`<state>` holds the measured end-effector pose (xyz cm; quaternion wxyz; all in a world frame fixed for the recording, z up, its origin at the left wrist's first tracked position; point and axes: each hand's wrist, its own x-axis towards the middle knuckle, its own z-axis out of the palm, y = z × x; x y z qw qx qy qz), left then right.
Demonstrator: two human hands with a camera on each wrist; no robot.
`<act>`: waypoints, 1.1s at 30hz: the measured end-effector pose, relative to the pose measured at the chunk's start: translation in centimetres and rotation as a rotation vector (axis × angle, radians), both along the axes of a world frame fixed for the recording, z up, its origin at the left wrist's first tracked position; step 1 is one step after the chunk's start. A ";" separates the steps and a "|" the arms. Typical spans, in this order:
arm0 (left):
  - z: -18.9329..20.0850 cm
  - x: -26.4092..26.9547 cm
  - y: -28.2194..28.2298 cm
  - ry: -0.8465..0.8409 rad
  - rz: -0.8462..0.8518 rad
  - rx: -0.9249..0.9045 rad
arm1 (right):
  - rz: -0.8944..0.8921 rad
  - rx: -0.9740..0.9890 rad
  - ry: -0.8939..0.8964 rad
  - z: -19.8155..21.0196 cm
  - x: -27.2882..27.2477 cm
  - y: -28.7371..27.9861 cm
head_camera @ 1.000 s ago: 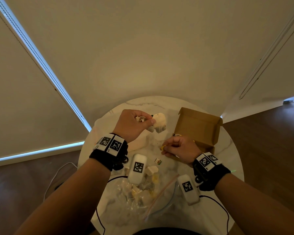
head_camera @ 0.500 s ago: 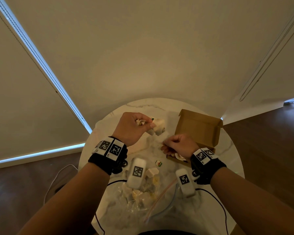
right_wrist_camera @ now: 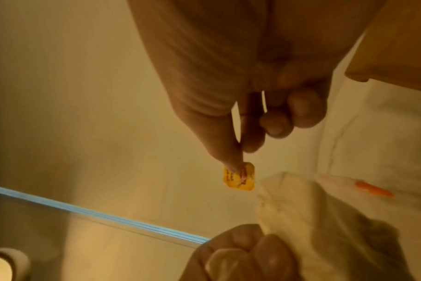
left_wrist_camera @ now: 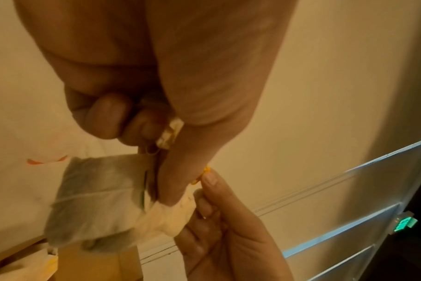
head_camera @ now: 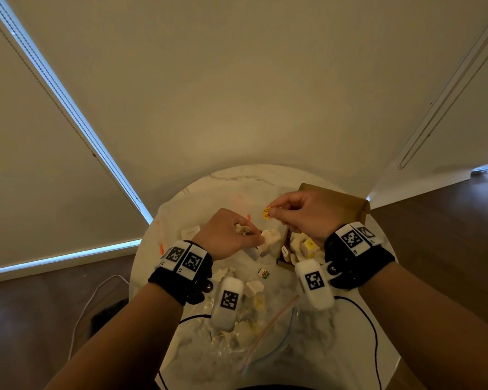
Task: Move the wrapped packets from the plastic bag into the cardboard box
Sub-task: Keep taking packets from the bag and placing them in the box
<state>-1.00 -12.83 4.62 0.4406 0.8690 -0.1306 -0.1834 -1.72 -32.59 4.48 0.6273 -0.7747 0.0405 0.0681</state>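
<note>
A round marble desk [head_camera: 364, 347] carries the clear plastic bag [head_camera: 265, 342] at its near edge, several wrapped packets [head_camera: 254, 288] lying on it, and the open cardboard box [head_camera: 347, 202] to the right with more packets inside. Above the desk, the left hand [head_camera: 226, 235] has its grip curled round a pale wrapped packet [head_camera: 271, 239] just left of the box. The right hand [head_camera: 307, 213] pinches a small yellow tag [head_camera: 266, 213] between thumb and forefinger, just above that packet.
</note>
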 end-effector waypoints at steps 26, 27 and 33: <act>0.2 -0.8 0.0 0.060 0.161 -0.427 | 0.164 -0.209 -0.184 0.9 -4.1 0.1; 0.1 -0.9 -0.2 0.064 0.155 -0.471 | 0.151 -0.196 -0.194 0.9 -4.0 0.2; 0.0 -1.3 -1.0 0.177 0.174 -0.662 | -0.014 -0.160 -0.225 -0.3 -2.9 0.4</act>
